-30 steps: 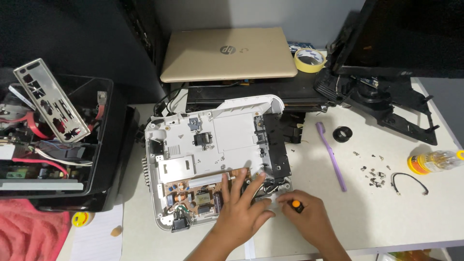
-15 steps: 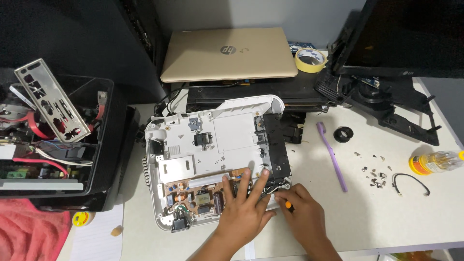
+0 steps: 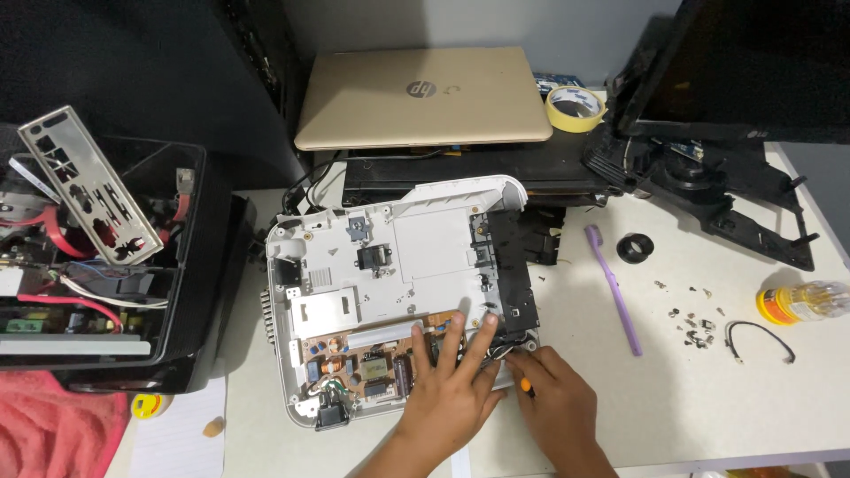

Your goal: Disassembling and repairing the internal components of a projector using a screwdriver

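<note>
So I've got the opened white device [image 3: 390, 265] flat on the desk [image 3: 708, 398] right in front of me, back cover off, guts showing. My left hand [image 3: 447, 389] is lying on its lower right corner with the fingers spread, pressing down over the brown circuit board [image 3: 363, 358] where it meets a little bundle of wires [image 3: 505, 351]. My right hand [image 3: 558, 403] sits just beside it, curled around a small screwdriver [image 3: 525, 386], but only a bit of orange handle peeks out between the fingers. The tip is totally covered, so I can't tell what it's on. Honestly that whole corner is buried under my hands.

Off to the right there's a purple toothbrush [image 3: 615, 292], a scatter of tiny screws [image 3: 695, 320] too small to tell apart, a black cable loop [image 3: 761, 339], and a yellow bottle [image 3: 801, 303] lying on its side. Behind the device sit a closed gold laptop [image 3: 425, 97] and a roll of tape [image 3: 574, 106]. A monitor [image 3: 744, 71] at top right runs out of frame. On my left, an open black PC case [image 3: 106, 292] is cut off too.
</note>
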